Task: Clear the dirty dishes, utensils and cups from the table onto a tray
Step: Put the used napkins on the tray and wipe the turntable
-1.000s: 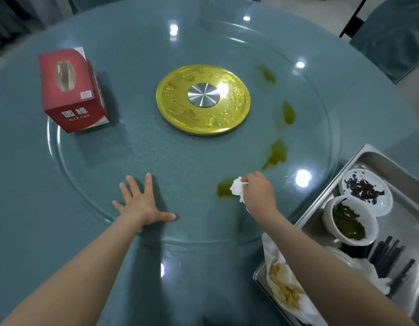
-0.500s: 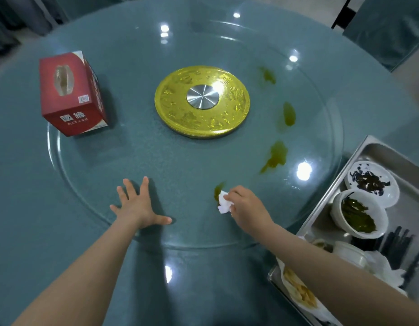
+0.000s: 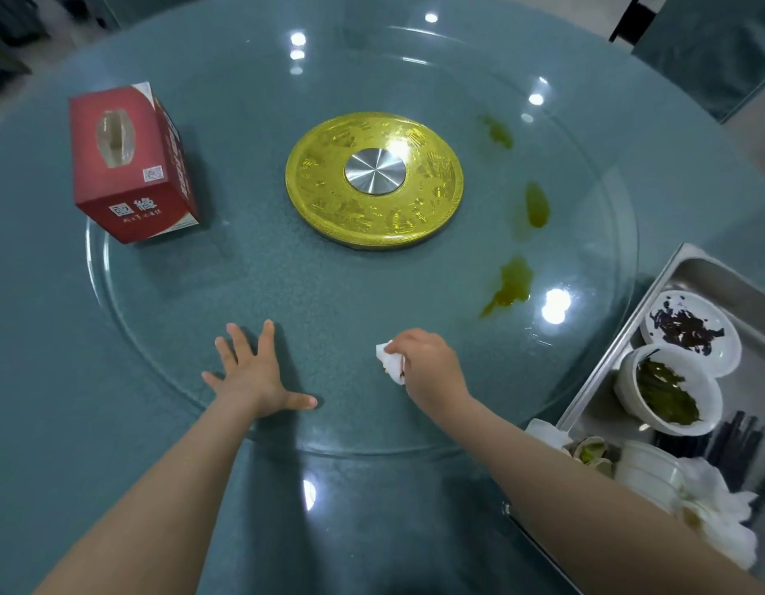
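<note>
Right hand (image 3: 432, 371) grips a crumpled white tissue (image 3: 391, 362) against the glass turntable (image 3: 243, 302), at its near edge. Left hand (image 3: 254, 375) lies flat with fingers spread wide on the same glass, left of the tissue. Three green stains (image 3: 511, 283) trail along the turntable's right side. Gold centre disc (image 3: 374, 180) at its middle; red tissue box (image 3: 129, 163) on its far-left rim. Steel tray (image 3: 689, 268) on the desk (image 3: 50, 380) just right of the turntable, holding a white bowl (image 3: 668, 390), a plate (image 3: 689, 330) and dark chopsticks (image 3: 737, 440).
</note>
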A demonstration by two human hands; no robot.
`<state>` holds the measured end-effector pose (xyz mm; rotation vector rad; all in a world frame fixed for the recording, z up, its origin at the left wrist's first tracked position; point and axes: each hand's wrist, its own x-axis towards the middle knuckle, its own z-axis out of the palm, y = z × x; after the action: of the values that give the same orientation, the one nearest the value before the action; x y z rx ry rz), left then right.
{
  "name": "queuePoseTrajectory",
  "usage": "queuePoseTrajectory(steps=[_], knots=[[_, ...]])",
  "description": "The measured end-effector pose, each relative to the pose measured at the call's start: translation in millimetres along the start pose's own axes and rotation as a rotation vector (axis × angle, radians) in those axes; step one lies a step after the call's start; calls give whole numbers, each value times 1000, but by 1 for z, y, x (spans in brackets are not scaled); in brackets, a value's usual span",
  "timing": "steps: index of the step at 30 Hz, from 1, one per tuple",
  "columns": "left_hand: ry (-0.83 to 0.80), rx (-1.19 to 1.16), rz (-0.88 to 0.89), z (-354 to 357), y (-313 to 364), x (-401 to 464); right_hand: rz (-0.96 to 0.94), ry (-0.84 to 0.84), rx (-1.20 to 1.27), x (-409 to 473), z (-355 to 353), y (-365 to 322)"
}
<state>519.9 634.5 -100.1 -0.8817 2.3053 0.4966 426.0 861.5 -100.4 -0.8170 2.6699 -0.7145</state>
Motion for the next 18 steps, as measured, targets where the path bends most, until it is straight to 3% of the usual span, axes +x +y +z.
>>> queuePoseTrajectory(steps=[10, 18], knots=[[-21, 45, 31, -21, -23, 13, -156, 4, 55, -20, 12, -15], [9, 111, 56, -50, -57, 24, -524, -129, -130, -28, 4, -36]])
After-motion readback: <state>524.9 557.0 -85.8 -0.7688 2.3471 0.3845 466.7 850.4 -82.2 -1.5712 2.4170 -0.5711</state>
